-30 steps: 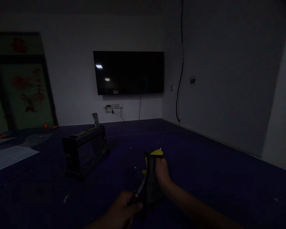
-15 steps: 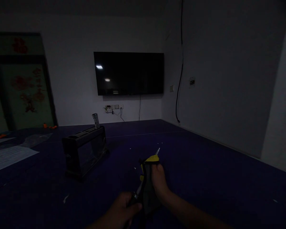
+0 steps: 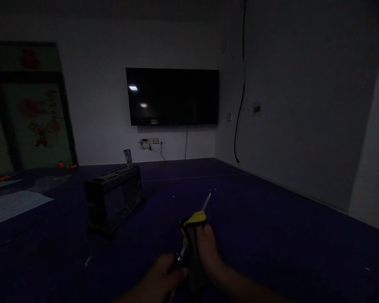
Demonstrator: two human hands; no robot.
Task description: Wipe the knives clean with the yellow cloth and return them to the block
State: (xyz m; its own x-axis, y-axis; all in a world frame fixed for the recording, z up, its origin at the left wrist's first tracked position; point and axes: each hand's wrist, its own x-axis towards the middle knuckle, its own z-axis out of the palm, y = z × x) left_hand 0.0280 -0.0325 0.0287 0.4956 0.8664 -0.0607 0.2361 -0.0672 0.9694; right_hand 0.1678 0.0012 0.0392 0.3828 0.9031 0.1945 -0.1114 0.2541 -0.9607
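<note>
My left hand (image 3: pixel 164 273) is closed round the dark handle of what looks like a knife (image 3: pixel 206 203), with a silver collar by the grip. Its narrow, pale blade points forward and to the right. A grey and yellow cloth (image 3: pixel 197 218) with dark edging is folded over the middle of the blade, hiding most of it; the tip sticks out beyond. My right hand (image 3: pixel 206 244) grips this cloth from the right side, fingers mostly hidden by it. Ahead on the left stands a black knife block (image 3: pixel 113 193) with slots on top. One patterned handle (image 3: pixel 128 159) rises from its far end.
A dark blue surface (image 3: pixel 259 235) spreads all round, with small white scraps on it. Paper sheets (image 3: pixel 15 206) and a clear plastic bag (image 3: pixel 50 182) lie at far left, orange items (image 3: pixel 66 166) behind. A television (image 3: pixel 173 97) hangs on the back wall; a black cable (image 3: pixel 241 97) hangs at right.
The cloth and my right hand have come slightly back and left along the blade, so more of the tip shows. My left hand stays nearly still on the handle.
</note>
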